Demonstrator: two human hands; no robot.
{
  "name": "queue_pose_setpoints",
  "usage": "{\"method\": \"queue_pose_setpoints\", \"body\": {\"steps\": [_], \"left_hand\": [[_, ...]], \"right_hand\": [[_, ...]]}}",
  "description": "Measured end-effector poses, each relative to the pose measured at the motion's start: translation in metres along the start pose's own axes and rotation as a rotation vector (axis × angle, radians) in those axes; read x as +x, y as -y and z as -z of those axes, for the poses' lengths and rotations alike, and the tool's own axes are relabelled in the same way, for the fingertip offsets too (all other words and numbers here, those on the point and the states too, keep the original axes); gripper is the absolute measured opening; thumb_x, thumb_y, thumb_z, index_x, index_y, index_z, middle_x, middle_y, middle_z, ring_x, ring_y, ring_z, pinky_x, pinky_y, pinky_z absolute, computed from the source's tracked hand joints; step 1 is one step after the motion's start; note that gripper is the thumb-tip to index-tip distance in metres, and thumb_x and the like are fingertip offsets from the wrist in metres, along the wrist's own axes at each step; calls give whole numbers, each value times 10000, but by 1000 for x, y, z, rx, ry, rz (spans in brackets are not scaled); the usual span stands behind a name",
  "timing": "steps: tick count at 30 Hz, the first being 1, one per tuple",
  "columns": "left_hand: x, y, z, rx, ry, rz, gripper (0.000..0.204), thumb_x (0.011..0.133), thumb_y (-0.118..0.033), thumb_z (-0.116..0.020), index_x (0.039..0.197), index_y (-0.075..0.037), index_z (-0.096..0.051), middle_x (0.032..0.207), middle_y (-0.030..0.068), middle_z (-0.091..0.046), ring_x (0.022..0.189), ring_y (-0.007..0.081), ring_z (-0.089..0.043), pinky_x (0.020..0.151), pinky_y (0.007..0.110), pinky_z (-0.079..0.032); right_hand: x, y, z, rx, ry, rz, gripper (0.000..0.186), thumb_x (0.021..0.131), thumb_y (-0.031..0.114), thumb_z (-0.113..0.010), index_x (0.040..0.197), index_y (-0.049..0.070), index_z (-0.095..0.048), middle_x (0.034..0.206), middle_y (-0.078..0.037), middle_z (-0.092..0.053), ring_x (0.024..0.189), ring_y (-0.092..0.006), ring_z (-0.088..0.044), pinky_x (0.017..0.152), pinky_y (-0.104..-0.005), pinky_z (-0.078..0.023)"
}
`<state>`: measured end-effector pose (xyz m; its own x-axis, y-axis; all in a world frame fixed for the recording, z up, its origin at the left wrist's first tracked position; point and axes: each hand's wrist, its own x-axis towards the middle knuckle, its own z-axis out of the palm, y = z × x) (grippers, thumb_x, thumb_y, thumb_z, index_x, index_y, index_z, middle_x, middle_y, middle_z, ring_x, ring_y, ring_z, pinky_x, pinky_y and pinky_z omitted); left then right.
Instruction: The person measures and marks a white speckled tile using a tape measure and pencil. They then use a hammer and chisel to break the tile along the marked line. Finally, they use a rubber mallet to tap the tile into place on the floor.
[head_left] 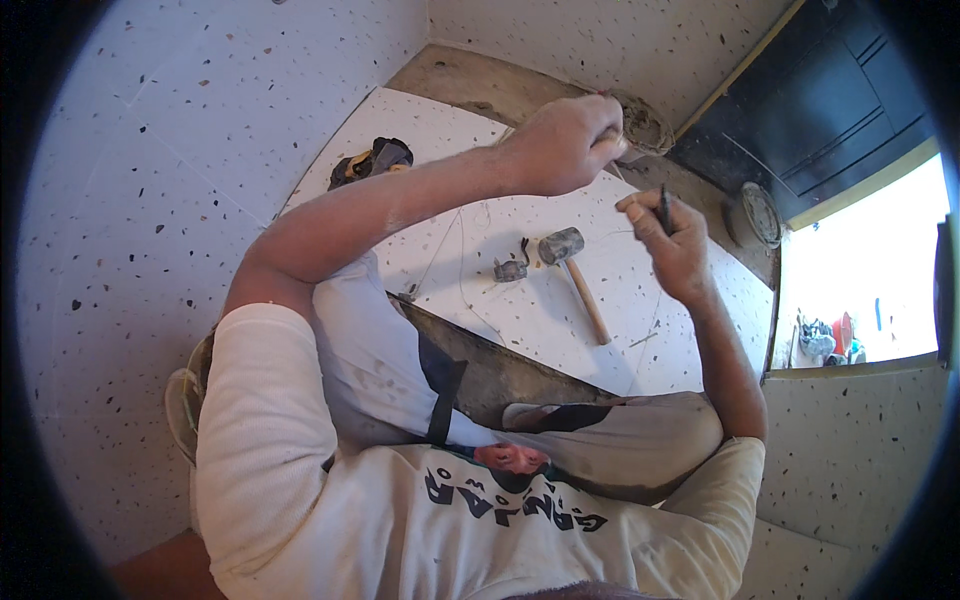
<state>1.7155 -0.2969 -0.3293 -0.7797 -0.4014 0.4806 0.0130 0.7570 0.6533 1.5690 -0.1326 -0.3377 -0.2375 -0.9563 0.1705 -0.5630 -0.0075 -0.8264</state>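
My left hand (565,148) is raised over the far part of a white speckled tile (420,270), its fingers closed in a fist. To its right and nearer me, my right hand (678,248) pinches with thumb and forefinger. A short dark pen-like stick (665,210) is tucked between its fingers. A thin pale string (618,174) seems to run between the two hands; its ends are hidden in the fingers. On the tile below lie a rubber mallet (562,247) with a wooden handle and a small dark grey object (510,270) with a strap.
A dark and yellow bundle (375,162) lies near the left wall (180,180). Two mortar-smeared round containers, one far (645,125) and one right (755,215), stand beyond the tile by a dark panelled door (810,110). Bare rough floor (470,355) shows by my folded legs.
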Motion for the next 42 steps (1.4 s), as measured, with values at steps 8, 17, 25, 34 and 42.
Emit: {"method": "queue_pose_setpoints", "body": {"steps": [8,17,25,34,42], "left_hand": [[-1,-27,4,-1025,356,211,243,921,-257,-636,974,-22,-609,719,24,-596,662,85,-565,599,230,-450],[-3,-2,-4,-91,394,-120,272,889,-243,-664,983,7,-616,744,62,-602,635,104,-534,594,261,-440],[5,-11,-2,-620,201,154,237,949,-244,-614,1007,-16,-590,773,21,-585,636,83,-530,586,234,-455],[7,-16,-8,-685,-12,219,225,948,-220,-615,1008,-7,-573,737,26,-576,637,74,-523,586,232,-452],[1,-8,-7,-154,284,-9,204,912,-215,-642,944,-17,-602,727,13,-572,611,71,-507,554,231,-427]], "right_hand": [[3,-10,11,80,-84,5,193,942,200,-605,964,20,-674,726,35,-549,655,-48,-463,585,-218,-381],[3,4,17,-7,-142,79,200,939,181,-597,991,6,-678,780,-19,-617,728,-86,-531,660,-260,-449],[1,7,-4,15,64,-151,312,950,309,-603,1018,13,-674,753,-24,-589,694,-96,-515,622,-271,-431],[2,7,-2,370,137,-217,314,965,322,-577,1020,25,-665,673,29,-494,542,-60,-425,490,-253,-355],[5,3,19,44,-80,-9,273,931,277,-620,945,14,-692,706,14,-568,644,-62,-486,572,-247,-389]]}}
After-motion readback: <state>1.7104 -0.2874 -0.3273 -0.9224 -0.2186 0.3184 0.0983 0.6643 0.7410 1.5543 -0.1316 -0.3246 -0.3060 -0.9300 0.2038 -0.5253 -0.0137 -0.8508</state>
